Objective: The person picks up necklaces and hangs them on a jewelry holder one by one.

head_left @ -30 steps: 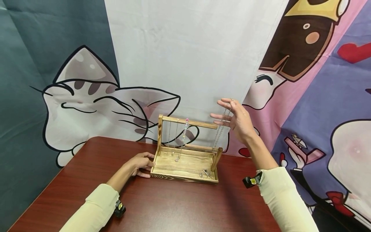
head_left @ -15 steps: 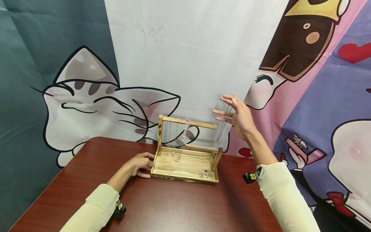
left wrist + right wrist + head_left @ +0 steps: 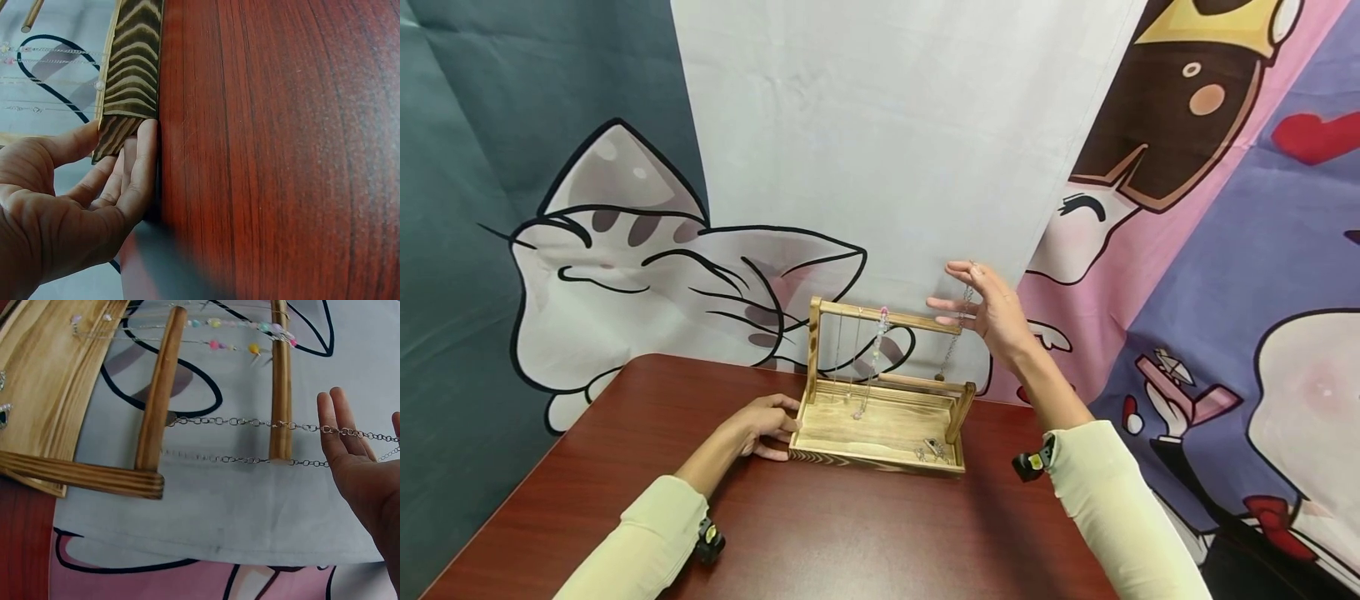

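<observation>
My left hand (image 3: pixel 766 425) grips the left end of a wooden jewelry stand (image 3: pixel 895 429); the left wrist view shows the thumb on its rim and fingers against the corner. High at the stand's right, my right hand (image 3: pixel 997 315) holds a silver chain necklace (image 3: pixel 951 354) by the fingertips, other fingers spread. The chain hangs beside the free end of the upper bar (image 3: pixel 917 321). In the right wrist view, one strand of the chain (image 3: pixel 231 421) crosses the bar (image 3: pixel 280 394) and the other passes at its tip. The pinching fingertips lie mostly outside that view.
A beaded necklace (image 3: pixel 877 350) and thin necklaces (image 3: pixel 855 350) hang farther left on the upper bar. Small jewelry pieces (image 3: pixel 935 448) lie in the tray's right front corner. A lower bar (image 3: pixel 921 383) runs behind. The stand sits on a red-brown table (image 3: pixel 850 525) before a printed cloth (image 3: pixel 887 167).
The right hand first drew slightly up and right with the chain, then came left and down, bringing the chain to the upper bar's end. The left hand and stand stay put.
</observation>
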Available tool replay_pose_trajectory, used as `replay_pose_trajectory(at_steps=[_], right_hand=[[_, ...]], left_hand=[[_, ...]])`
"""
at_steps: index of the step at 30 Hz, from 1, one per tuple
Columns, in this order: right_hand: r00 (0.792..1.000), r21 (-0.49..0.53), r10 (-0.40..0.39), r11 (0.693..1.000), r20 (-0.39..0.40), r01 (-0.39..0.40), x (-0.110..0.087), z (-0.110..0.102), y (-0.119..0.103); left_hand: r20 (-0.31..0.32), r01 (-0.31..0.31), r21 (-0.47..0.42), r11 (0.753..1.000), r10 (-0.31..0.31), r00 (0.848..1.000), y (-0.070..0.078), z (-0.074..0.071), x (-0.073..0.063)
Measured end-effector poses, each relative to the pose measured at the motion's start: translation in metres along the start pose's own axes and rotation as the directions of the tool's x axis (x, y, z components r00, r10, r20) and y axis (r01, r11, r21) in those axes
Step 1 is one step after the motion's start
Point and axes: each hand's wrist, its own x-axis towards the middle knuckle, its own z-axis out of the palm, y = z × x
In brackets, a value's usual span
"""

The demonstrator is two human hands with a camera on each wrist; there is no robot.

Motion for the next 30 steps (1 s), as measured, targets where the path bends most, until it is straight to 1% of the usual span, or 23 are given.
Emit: replay_pose_trajectory(at_steps=[7, 14, 23, 30], right_hand=[[0.999, 0.004, 0.034, 0.999, -0.002, -0.034, 0.002, 0.012, 0.010], [0.999, -0.005, 0.044, 0.999, 0.021, -0.044, 0.003, 0.024, 0.020], [0.996, -0.023, 0.078, 0.997, 0.044, -0.077, 0.001, 0.037, 0.031], [0.994, -0.053, 0.085, 0.995, 0.065, -0.082, 0.001, 0.045, 0.041]], left_hand=[[0.004, -0.006, 0.004, 1.000, 0.006, 1.000, -0.001, 0.000, 0.000], [0.007, -0.010, 0.006, 1.000, 0.010, 1.000, -0.001, 0.000, -0.001], [0.002, -0.007, 0.003, 1.000, 0.007, 1.000, 0.000, 0.000, -0.002], [0.002, -0.003, 0.000, 1.000, 0.003, 1.000, -0.001, 0.000, 0.000]])
